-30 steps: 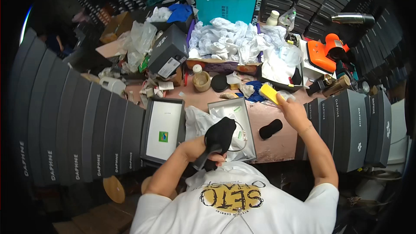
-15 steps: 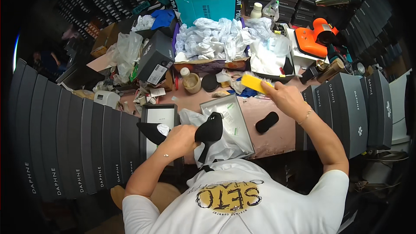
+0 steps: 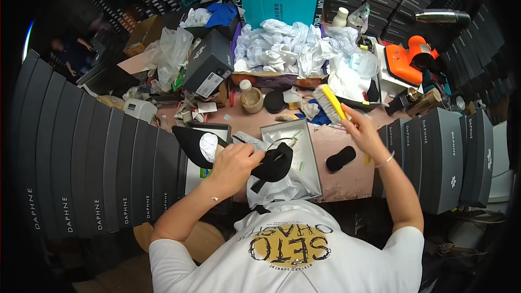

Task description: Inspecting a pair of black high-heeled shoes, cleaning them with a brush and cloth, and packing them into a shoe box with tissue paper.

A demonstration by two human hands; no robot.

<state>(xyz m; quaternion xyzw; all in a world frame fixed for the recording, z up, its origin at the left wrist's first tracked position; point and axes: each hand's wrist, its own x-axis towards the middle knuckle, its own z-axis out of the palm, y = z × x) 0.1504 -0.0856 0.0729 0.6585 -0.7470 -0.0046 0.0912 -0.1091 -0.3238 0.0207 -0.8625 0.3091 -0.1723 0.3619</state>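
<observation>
My left hand (image 3: 232, 167) is closed around the middle of a black pointed-toe shoe (image 3: 188, 144). White stuffing (image 3: 208, 146) shows in its front opening, and its black back part with a strap sticks out right of my fingers. Below it an open grey box (image 3: 316, 176) holds white tissue paper (image 3: 296, 185). Another open box (image 3: 194, 183) is partly hidden by my left arm. Up to the right, my right hand (image 3: 360, 128) grips a yellow brush (image 3: 336, 104), its pale bristles turned left and away from the shoe. A black oblong pad (image 3: 341, 159) lies on the table under that hand.
Dark shoe boxes stand in rows at left (image 3: 89, 168) and right (image 3: 438, 163). Behind the work area are a jar (image 3: 252, 101), a round black lid (image 3: 274, 101), a bin of crumpled paper (image 3: 279, 49) and an orange device (image 3: 402, 64). A person (image 3: 76, 57) is at the far left.
My left hand has turned the shoe, so more of its stuffed opening and its strap shows. The brush has rotated in my right hand, bringing its bristles into sight. The whole view has shifted slightly.
</observation>
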